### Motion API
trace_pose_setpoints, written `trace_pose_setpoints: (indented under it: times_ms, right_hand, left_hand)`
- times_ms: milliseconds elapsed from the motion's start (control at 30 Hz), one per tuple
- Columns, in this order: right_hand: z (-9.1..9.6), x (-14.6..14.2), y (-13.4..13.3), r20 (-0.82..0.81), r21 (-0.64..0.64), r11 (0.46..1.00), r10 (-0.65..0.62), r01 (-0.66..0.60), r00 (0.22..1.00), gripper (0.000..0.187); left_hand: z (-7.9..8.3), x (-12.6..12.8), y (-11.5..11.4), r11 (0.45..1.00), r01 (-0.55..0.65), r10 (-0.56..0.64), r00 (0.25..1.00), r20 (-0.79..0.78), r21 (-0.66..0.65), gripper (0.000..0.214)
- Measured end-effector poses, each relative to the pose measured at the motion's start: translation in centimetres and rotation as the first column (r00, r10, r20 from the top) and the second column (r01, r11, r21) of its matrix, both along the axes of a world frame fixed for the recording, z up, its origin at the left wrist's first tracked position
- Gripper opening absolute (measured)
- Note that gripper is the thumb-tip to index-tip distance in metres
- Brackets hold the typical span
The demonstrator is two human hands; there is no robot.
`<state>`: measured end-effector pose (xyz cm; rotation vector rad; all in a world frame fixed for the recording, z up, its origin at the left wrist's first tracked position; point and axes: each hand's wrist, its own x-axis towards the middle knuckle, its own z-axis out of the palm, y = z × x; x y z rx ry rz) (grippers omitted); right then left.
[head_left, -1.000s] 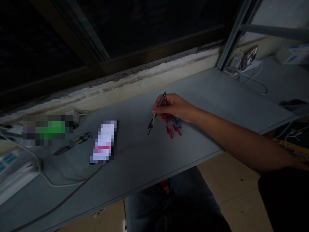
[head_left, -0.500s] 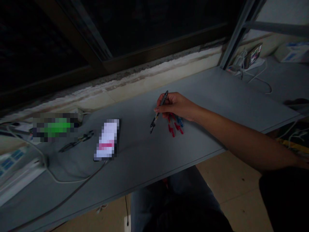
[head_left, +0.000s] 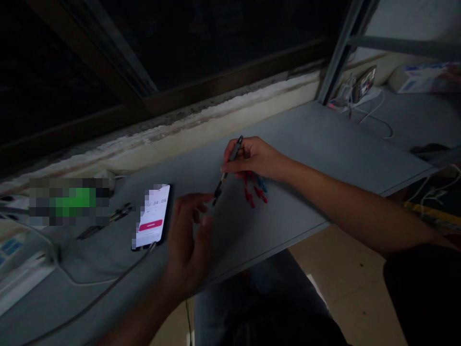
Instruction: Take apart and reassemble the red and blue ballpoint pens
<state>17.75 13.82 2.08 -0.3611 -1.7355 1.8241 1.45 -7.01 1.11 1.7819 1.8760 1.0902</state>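
Note:
A dark ballpoint pen [head_left: 218, 191] slants down to the left, pinched in the fingers of my right hand [head_left: 256, 156] above the desk. Its lower end points toward my left hand [head_left: 189, 240], which is slightly blurred. The left fingers are curved and apart, close to that end; whether one touches it I cannot tell. Just under and in front of my right hand lie red pens [head_left: 248, 197] and a blue pen [head_left: 262, 183], partly hidden by it.
Left of my left hand a phone [head_left: 153, 216] with a lit screen lies on the grey desk [head_left: 306, 134], a cable [head_left: 118, 279] at its lower end. More dark pens [head_left: 97, 228] lie beyond it. At the far right, another phone [head_left: 366, 84] stands among white cables.
My left hand has come into view from below and reached near the pen's lower end. My right hand still holds the pen. The whole view has shifted slightly.

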Motion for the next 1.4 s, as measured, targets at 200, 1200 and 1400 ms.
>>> trace_pose_setpoints:
  times_ms: [200,1200,1400]
  right_hand:
    - [0.6,0.2,0.4,-0.039,0.07,0.995,0.069,-0.067,0.997,0.04]
    - [1.9,2.9,2.1,0.294,0.306,0.952,-0.092,-0.002,0.951,0.044]
    - [1.5,2.8,2.4,0.262,0.26,0.965,-0.048,-0.023,0.964,0.037]
  left_hand:
    - [-0.6,-0.6,6.0,0.889,0.341,-0.271,0.93,0.25,-0.306,0.051]
    - [-2.9,-1.1,6.9,0.809,0.505,-0.193,0.71,0.677,-0.299,0.048]
    - [-3.3,-1.3,7.1,0.838,0.479,-0.152,0.663,0.733,-0.26,0.043]
